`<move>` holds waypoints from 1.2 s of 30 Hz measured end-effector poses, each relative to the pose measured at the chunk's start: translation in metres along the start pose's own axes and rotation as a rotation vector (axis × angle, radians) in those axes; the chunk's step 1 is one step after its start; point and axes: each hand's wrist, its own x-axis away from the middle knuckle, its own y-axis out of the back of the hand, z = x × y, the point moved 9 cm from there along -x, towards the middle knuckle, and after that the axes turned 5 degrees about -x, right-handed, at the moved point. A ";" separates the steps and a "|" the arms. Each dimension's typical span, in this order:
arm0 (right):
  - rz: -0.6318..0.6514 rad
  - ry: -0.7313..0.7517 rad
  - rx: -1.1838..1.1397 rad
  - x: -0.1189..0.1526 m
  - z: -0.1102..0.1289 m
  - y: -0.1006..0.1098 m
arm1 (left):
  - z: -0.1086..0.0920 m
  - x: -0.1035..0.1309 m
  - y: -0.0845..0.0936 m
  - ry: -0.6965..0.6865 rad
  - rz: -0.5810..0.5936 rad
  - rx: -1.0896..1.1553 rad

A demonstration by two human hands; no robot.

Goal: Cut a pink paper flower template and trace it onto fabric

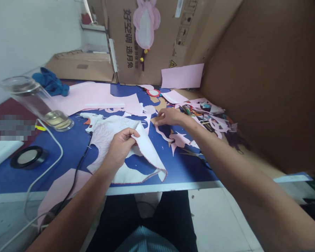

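My left hand [123, 145] pinches the edge of a white cloth [149, 152] with red stitching along its border. Faint drawn lines cover the cloth's left part, and its right part is folded up. Farther right, my right hand [166, 116] has its fingers closed at a small brown cardboard piece [154, 120] among pink scraps. A spiky pink cutout [180, 139] lies just below that hand. Scissors [191, 153] rest partly under my right forearm. A white glue gun [93, 120] lies at the cloth's upper left.
A tilted glass cup [39, 103], a roll of black tape [28, 156] and a white cable [60, 147] occupy the left. Pink sheets [94, 96] and a blue cloth [51, 82] lie behind. Cardboard walls [170, 38] enclose the back and right, with a scrap pile [212, 119] before them.
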 end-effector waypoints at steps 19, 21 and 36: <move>-0.023 -0.035 0.179 0.130 -0.043 0.017 | -0.002 -0.001 0.001 -0.008 -0.004 -0.010; -0.048 -0.007 0.241 0.150 -0.037 0.006 | -0.002 -0.002 -0.001 -0.006 -0.001 -0.016; -0.518 -0.068 0.498 0.173 -0.043 0.061 | 0.002 -0.003 0.005 -0.009 -0.040 -0.036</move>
